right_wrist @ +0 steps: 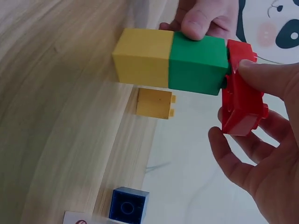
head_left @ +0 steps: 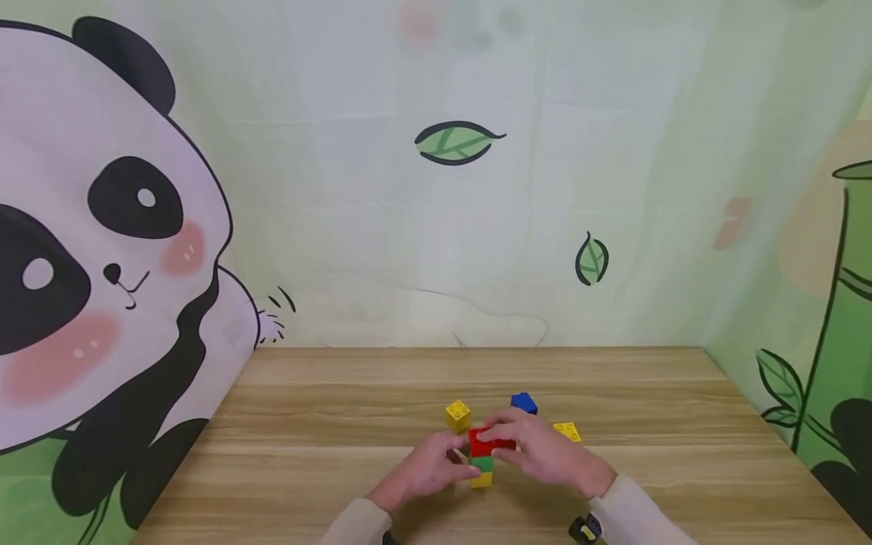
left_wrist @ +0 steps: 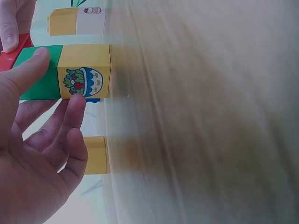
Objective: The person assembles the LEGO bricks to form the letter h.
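On the wooden table a yellow block (left_wrist: pixel 86 70) with a printed bowl picture stands under a green block (right_wrist: pixel 198 60). My left hand (head_left: pixel 436 465) steadies this stack, its thumb on the green block and its fingers round the opposite side. A longer red toy brick (right_wrist: pixel 243 93) is gripped between the thumb and fingers of my right hand (head_left: pixel 538 446). In the right wrist view the red brick sits slightly tilted on the green block's top, with a narrow gap along part of the joint. Its studs face away from the stack.
Behind the stack stand another yellow block (head_left: pixel 458 415) and a blue block (head_left: pixel 524 403). To the right, partly behind my right hand, a further yellow block (left_wrist: pixel 63 22) rests on a white printed block (left_wrist: pixel 91 21). A panda-patterned cloth (head_left: pixel 354 189) hangs behind the table (head_left: pixel 306 424).
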Tool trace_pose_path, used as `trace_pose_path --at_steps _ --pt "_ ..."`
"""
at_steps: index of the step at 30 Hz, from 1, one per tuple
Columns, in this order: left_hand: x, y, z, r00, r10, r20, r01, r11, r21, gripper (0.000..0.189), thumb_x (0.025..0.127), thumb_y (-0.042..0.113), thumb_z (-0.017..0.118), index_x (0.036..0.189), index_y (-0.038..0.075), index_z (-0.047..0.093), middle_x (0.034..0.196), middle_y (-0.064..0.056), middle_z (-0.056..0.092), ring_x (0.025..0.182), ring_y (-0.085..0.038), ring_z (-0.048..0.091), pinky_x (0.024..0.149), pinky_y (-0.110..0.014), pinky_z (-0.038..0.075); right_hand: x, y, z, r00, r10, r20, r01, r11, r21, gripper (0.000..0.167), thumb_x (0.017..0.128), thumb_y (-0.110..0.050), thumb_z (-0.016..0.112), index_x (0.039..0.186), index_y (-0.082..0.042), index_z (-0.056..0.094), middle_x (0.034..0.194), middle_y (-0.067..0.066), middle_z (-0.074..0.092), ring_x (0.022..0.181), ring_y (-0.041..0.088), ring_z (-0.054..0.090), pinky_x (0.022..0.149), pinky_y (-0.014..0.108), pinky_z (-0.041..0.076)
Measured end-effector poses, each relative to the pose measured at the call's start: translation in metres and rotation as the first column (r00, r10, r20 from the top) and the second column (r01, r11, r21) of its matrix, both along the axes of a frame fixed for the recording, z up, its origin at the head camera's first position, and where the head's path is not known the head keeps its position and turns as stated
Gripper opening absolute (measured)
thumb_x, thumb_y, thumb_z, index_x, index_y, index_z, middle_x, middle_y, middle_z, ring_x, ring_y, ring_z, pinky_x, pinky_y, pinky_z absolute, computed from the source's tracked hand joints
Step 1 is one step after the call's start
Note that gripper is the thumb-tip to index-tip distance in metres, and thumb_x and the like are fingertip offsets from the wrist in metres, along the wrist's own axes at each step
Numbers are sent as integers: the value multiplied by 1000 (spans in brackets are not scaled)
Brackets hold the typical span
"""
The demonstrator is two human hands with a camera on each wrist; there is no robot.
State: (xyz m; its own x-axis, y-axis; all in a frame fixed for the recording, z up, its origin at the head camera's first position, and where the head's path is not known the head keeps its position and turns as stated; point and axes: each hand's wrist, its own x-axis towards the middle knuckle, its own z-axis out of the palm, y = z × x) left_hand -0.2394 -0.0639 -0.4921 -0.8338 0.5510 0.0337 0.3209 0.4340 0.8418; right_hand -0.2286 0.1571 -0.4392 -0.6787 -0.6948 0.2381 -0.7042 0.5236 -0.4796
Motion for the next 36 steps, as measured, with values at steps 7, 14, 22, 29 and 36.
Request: trace_pose_path --at_steps 7,14,22,29,36 --pt "0 0 1 1000 1 9 -1 1000 3 20 83 20 74 101 14 69 93 8 62 79 -8 61 65 -22 51 -2 2 -5 999 25 -39 -26 1000 -10 30 86 -8 68 115 -15 68 118 3 57 105 20 54 84 26 50" --pt "-1 -1 1 1000 -2 15 2 1000 4 20 83 21 74 102 14 70 95 7 63 80 -8 61 65 -22 51 -4 2 -7 1000 20 -6 -20 998 -55 29 87 -9 68 115 -16 68 118 2 58 105 20 55 82 24 50" --pt "-1 -1 1 1000 -12 3 12 1000 -20 21 84 23 73 102 13 69 98 4 64 79 -7 60 65 -21 51 -2 1 -6 1000 -10 6 10 1000 -29 23 89 -15 67 112 -16 68 115 2 58 100 17 54 79 23 50" --pt "-1 0 1 1000 -18 -2 18 999 -31 21 84 22 73 103 15 69 99 3 65 80 -6 60 65 -21 50 -3 4 -9 1000 6 7 -6 1000 -22 23 88 -15 68 111 -17 68 114 0 58 99 15 55 79 21 50" --pt "-2 0 1 1000 -6 11 7 999 -33 20 84 23 73 102 15 69 99 2 64 81 -7 60 66 -22 50 -5 4 -10 998 19 -63 -19 1000 5 23 90 -17 66 113 -17 67 116 2 57 101 17 55 81 27 50"
